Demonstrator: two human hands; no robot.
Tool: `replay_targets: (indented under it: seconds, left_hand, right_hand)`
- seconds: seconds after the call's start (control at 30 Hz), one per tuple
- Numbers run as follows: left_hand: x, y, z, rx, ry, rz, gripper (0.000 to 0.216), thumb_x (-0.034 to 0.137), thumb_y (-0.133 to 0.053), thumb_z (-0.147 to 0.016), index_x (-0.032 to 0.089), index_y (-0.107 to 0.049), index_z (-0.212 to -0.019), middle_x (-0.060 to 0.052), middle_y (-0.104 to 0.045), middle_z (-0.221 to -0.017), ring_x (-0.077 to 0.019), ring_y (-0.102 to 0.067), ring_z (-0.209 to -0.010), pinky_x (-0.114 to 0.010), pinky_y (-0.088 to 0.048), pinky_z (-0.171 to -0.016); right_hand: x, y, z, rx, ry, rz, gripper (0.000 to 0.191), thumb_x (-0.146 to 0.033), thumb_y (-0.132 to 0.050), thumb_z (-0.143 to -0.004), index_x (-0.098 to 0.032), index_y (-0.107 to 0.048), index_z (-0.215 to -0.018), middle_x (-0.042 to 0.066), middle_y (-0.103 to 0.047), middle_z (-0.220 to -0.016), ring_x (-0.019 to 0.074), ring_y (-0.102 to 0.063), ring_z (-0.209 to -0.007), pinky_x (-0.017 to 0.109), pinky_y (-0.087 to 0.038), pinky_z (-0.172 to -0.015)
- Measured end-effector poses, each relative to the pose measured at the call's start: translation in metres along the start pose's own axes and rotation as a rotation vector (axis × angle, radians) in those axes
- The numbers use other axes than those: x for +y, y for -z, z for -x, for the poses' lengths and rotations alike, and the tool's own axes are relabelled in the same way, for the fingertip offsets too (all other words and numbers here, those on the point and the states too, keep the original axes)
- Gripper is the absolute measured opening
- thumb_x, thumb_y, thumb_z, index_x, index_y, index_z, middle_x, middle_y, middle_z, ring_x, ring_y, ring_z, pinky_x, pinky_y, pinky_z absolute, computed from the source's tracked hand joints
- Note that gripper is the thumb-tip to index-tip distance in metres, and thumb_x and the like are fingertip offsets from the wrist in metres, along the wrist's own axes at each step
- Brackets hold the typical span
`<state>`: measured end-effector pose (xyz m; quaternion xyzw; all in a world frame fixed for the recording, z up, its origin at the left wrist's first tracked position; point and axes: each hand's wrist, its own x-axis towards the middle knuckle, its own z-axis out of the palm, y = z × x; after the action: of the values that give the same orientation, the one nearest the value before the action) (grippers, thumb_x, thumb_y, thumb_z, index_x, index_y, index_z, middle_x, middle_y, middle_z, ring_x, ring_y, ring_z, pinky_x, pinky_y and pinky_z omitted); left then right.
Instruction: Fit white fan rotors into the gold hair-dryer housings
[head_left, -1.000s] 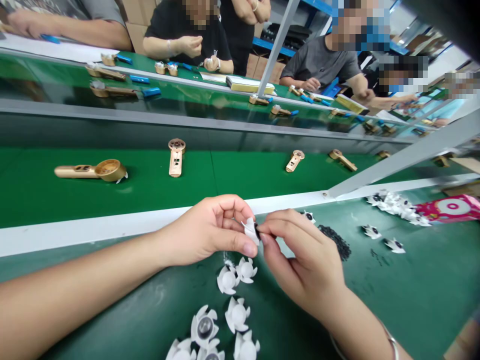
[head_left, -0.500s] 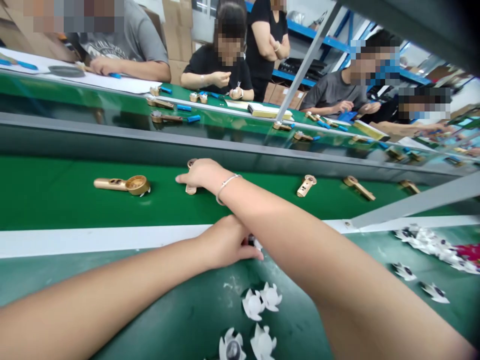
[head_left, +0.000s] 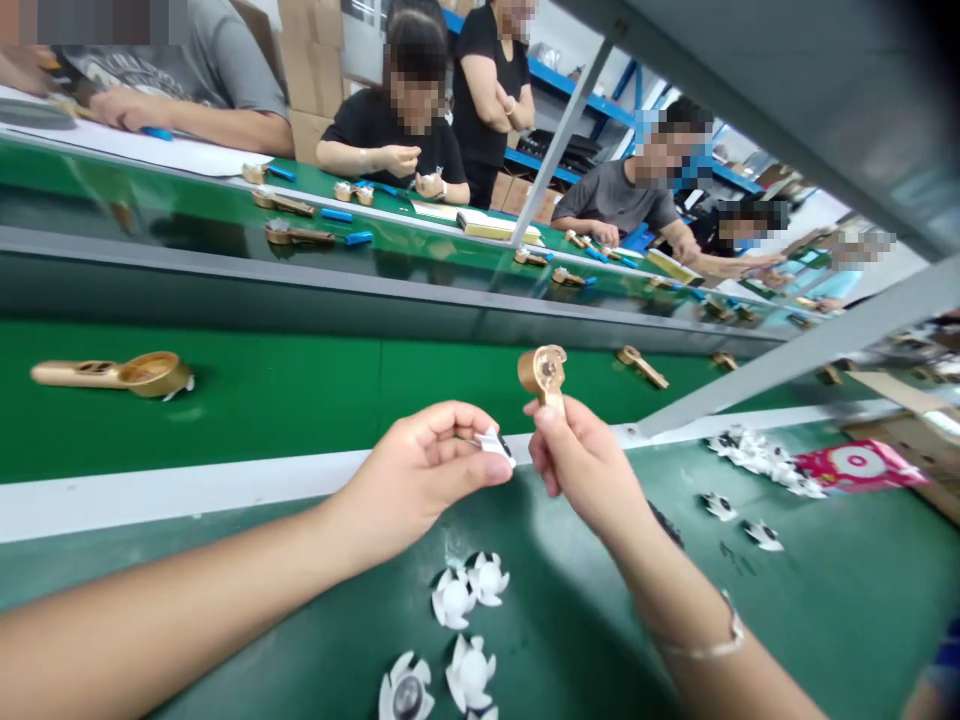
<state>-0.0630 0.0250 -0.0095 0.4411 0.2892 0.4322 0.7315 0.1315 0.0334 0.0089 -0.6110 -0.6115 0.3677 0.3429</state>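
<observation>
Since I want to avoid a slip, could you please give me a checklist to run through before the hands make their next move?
1. Left hand has hold of a fan: ok.
2. Right hand grips the casing by its handle: ok.
3. Casing's round end clear of the fingers: ok, it points up.
4. Fan seated in the casing: not ok, they are apart.
5. Casing's inside clean: cannot tell, too small.
6. Loose fans on the table: ok.

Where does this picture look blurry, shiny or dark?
Head view: the brown cardboard box at far right looks blurred; head view: pale sheen on the dark-green smooth tabletop below the bare right hand, shadow beside its forearm; head view: top-right corner black.
</observation>
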Motion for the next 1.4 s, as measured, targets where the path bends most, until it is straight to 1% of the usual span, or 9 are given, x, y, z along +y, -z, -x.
replay_targets:
  seconds: [0.1, 0.17, 0.37, 0.67, 0.9, 1.0, 1.13, 1.33, 1.4]
  left_hand:
    - [0.002, -0.011, 0.007, 0.03, 0.027, 0.12, 0.023, 0.019, -0.081, -0.079, 0.017, -0.065, -0.095, 0.004, -0.072, -0.082, -0.0048, -0.067, -0.077, -0.014, -0.05, -0.074]
    - [0.0, -0.014, 0.01, 0.048, 0.065, 0.148, 0.025, 0.017, -0.083, -0.077, 0.018, -0.066, -0.095, 0.004, -0.074, -0.084, -0.0054, -0.068, -0.078, -0.014, -0.052, -0.075]
    - [-0.002, -0.017, 0.008, 0.141, 0.123, 0.219, 0.025, 0.009, -0.086, -0.072, 0.015, -0.065, -0.085, 0.006, -0.073, -0.073, -0.0029, -0.067, -0.069, -0.01, -0.051, -0.068]
    - [-0.002, -0.014, 0.008, 0.183, 0.182, 0.218, 0.021, 0.017, -0.087, -0.073, 0.017, -0.068, -0.083, 0.006, -0.072, -0.069, -0.0027, -0.065, -0.066, -0.01, -0.05, -0.065]
    - [0.007, -0.016, 0.01, 0.274, 0.332, 0.254, 0.026, 0.036, -0.072, -0.088, 0.015, -0.074, -0.103, -0.008, -0.076, -0.111, -0.0166, -0.068, -0.107, -0.023, -0.054, -0.094]
    - [0.015, -0.017, 0.012, 0.263, 0.362, 0.363, 0.033, 0.04, -0.057, -0.096, 0.014, -0.072, -0.108, -0.012, -0.074, -0.118, -0.0218, -0.067, -0.112, -0.032, -0.055, -0.098]
    - [0.017, -0.018, 0.016, 0.219, 0.339, 0.372, 0.037, 0.043, -0.058, -0.095, 0.014, -0.07, -0.113, -0.013, -0.07, -0.126, -0.0251, -0.063, -0.12, -0.036, -0.05, -0.104]
    - [0.024, -0.012, 0.009, 0.163, 0.375, 0.285, 0.048, 0.052, -0.059, -0.089, 0.012, -0.069, -0.114, -0.015, -0.07, -0.124, -0.0282, -0.063, -0.118, -0.039, -0.047, -0.105]
    - [0.036, -0.001, 0.001, 0.102, 0.398, 0.153, 0.054, 0.059, -0.059, -0.086, 0.013, -0.071, -0.111, -0.015, -0.072, -0.119, -0.03, -0.065, -0.113, -0.039, -0.05, -0.098]
  right_hand:
    - [0.012, -0.005, 0.036, 0.137, -0.02, -0.031, 0.03, -0.05, -0.06, -0.09, -0.02, -0.058, -0.088, -0.005, -0.057, -0.06, 0.0105, -0.055, -0.048, 0.022, -0.046, -0.047]
    - [0.014, -0.01, 0.047, 0.191, 0.039, 0.017, 0.02, -0.04, -0.068, -0.087, -0.021, -0.064, -0.094, -0.003, -0.064, -0.067, 0.0117, -0.059, -0.055, 0.023, -0.049, -0.053]
    - [0.014, -0.011, 0.054, 0.226, 0.364, 0.284, 0.014, -0.02, -0.061, -0.092, -0.024, -0.066, -0.105, -0.002, -0.067, -0.081, 0.0111, -0.059, -0.066, 0.023, -0.047, -0.062]
    - [0.02, -0.012, 0.056, 0.246, 0.483, 0.446, 0.016, -0.016, -0.059, -0.093, -0.019, -0.066, -0.108, -0.002, -0.061, -0.075, 0.0098, -0.054, -0.061, 0.021, -0.042, -0.058]
    - [0.027, -0.024, 0.056, 0.463, 0.68, 0.906, 0.028, -0.014, -0.052, -0.096, -0.012, -0.06, -0.123, 0.002, -0.065, -0.077, 0.0143, -0.053, -0.059, 0.028, -0.037, -0.055]
    - [0.023, -0.033, 0.058, 0.486, 0.68, 1.06, 0.027, -0.015, -0.05, -0.098, -0.012, -0.06, -0.123, 0.001, -0.062, -0.071, 0.0153, -0.051, -0.056, 0.03, -0.034, -0.054]
    - [0.02, -0.045, 0.062, 0.434, 0.642, 1.146, 0.03, -0.013, -0.047, -0.097, -0.007, -0.058, -0.124, 0.003, -0.064, -0.071, 0.0154, -0.052, -0.054, 0.031, -0.035, -0.051]
    - [0.022, -0.046, 0.067, 0.383, 0.601, 1.14, 0.035, -0.01, -0.048, -0.093, -0.003, -0.058, -0.126, 0.006, -0.067, -0.074, 0.0183, -0.057, -0.052, 0.032, -0.037, -0.048]
    - [0.02, -0.04, 0.058, 0.304, 0.474, 1.047, 0.034, -0.015, -0.047, -0.095, -0.008, -0.059, -0.127, 0.008, -0.07, -0.081, 0.0192, -0.06, -0.055, 0.032, -0.038, -0.049]
